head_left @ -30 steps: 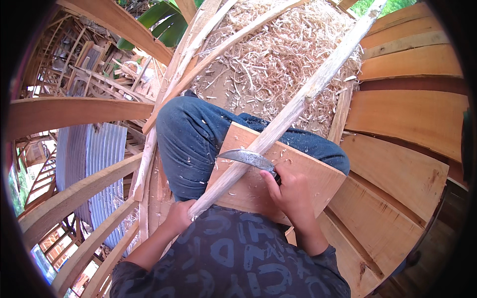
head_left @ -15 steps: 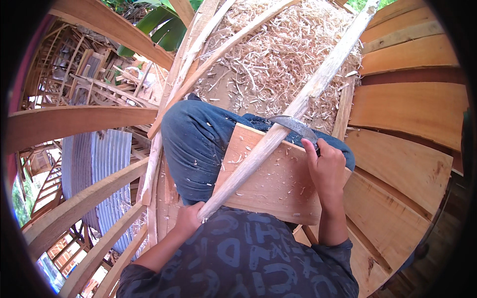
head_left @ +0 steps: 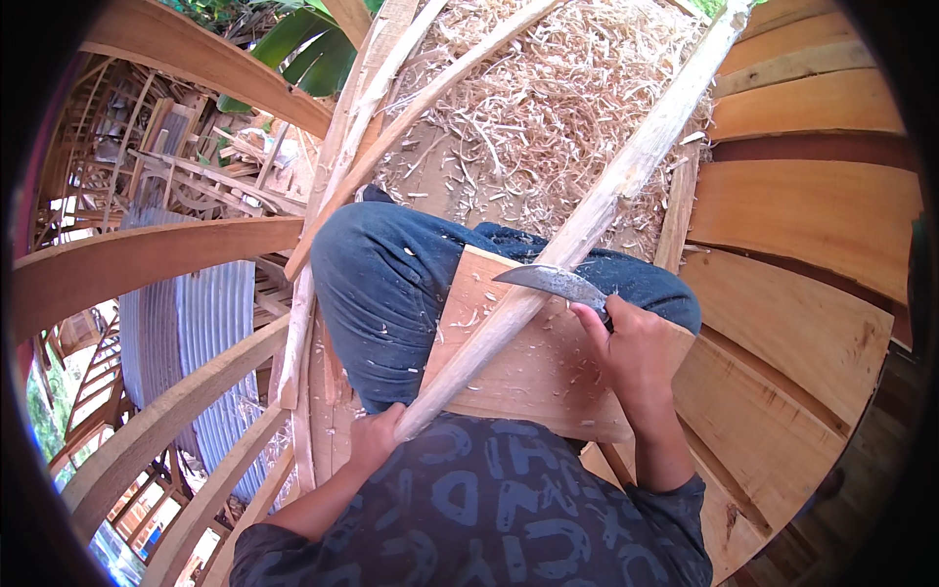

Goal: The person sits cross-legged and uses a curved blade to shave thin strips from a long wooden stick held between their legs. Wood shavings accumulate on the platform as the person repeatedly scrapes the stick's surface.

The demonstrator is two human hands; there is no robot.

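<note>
A long pale wooden pole (head_left: 641, 161) slants from my waist up to the far right. My left hand (head_left: 376, 436) is closed round its near end. In my right hand (head_left: 626, 350) is a knife with a curved grey blade (head_left: 556, 282); the fingers hide most of its handle. The blade lies across the top of the pole, its tip pointing left. Beneath the pole, a flat wooden board (head_left: 533, 377) rests on my lap, with a few small shavings on it.
Wood shavings (head_left: 548, 98) are heaped on the floor beyond my legs. Wide planks (head_left: 802, 215) line the right side. Long wooden strips (head_left: 430, 98) lie to the left of the heap. Past the curved wooden rails (head_left: 166, 249) are corrugated metal sheets (head_left: 217, 342) and scrap timber (head_left: 230, 176).
The knife in my right hand has moved along the pole toward my body. My left hand still grips the pole's near end in about the same place.
</note>
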